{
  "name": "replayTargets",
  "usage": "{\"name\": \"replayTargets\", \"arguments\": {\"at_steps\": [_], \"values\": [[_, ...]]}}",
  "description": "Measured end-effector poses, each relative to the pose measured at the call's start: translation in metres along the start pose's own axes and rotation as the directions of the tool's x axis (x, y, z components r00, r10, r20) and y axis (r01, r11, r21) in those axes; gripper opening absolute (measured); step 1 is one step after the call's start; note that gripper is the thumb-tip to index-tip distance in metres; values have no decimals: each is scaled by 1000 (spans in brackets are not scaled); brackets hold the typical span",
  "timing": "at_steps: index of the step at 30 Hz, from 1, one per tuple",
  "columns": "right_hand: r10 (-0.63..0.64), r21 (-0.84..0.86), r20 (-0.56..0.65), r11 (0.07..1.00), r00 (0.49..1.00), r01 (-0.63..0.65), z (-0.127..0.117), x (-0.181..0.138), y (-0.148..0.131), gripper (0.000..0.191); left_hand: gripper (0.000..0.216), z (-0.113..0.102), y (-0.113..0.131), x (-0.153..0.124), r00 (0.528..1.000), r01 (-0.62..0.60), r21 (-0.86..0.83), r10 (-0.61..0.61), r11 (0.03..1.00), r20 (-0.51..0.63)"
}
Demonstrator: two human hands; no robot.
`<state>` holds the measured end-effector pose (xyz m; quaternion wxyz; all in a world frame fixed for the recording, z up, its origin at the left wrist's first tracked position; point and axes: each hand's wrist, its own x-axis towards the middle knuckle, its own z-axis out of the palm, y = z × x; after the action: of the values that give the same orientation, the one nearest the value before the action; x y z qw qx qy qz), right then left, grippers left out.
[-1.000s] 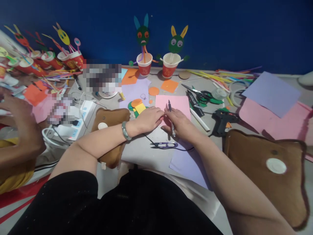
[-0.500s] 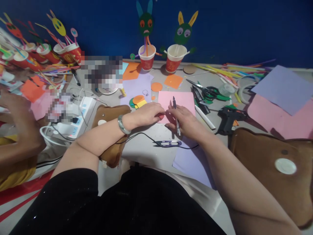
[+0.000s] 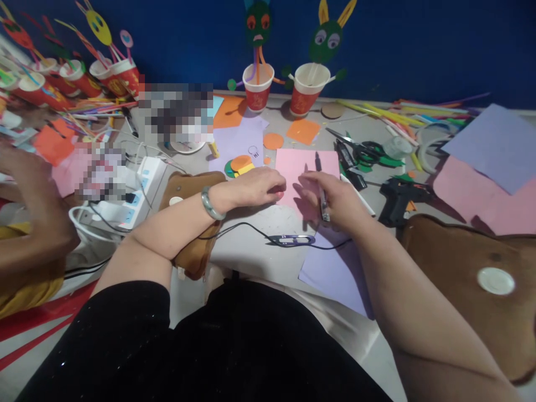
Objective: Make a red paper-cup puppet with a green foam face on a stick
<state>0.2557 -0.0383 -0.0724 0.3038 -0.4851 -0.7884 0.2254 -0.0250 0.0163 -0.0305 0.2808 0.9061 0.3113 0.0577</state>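
My left hand [image 3: 259, 187], with a jade-coloured bangle on its wrist, is closed at the left edge of a pink paper sheet [image 3: 304, 162]. A small red piece [image 3: 279, 195] shows at its fingertips; its full shape is hidden. My right hand [image 3: 345, 204] grips a pen [image 3: 321, 187] over the same sheet, the dark end pointing away from me. Closer to me lie thread snips [image 3: 291, 240] beside a black cable. A purple sheet [image 3: 330, 273] extends below my right forearm.
Scissors [image 3: 355, 148], a black marker [image 3: 352, 167] and a black glue gun [image 3: 396, 201] lie to the right. Two paper-cup puppets [image 3: 310, 89] stand at the back. A power strip [image 3: 144, 187] sits left, near another person's arm [image 3: 37, 206]. Brown cushions [image 3: 460, 301] flank me.
My right hand has shifted right, away from my left hand, with the pen still in it. The left fingers have lifted slightly with the red piece. The view has moved a little.
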Motion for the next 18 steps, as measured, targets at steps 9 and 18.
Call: {"name": "replayTargets", "arguments": {"at_steps": [9, 18], "values": [[63, 121, -402, 993, 913, -15, -24, 1, 0, 21, 21, -3, 0, -1, 1000, -15, -7, 15, 1000, 18], [132, 346, -554, 935, 822, 83, -26, 11, -16, 24, 19, -4, -1, -1, 1000, -15, -40, 16, 999, 11]]}}
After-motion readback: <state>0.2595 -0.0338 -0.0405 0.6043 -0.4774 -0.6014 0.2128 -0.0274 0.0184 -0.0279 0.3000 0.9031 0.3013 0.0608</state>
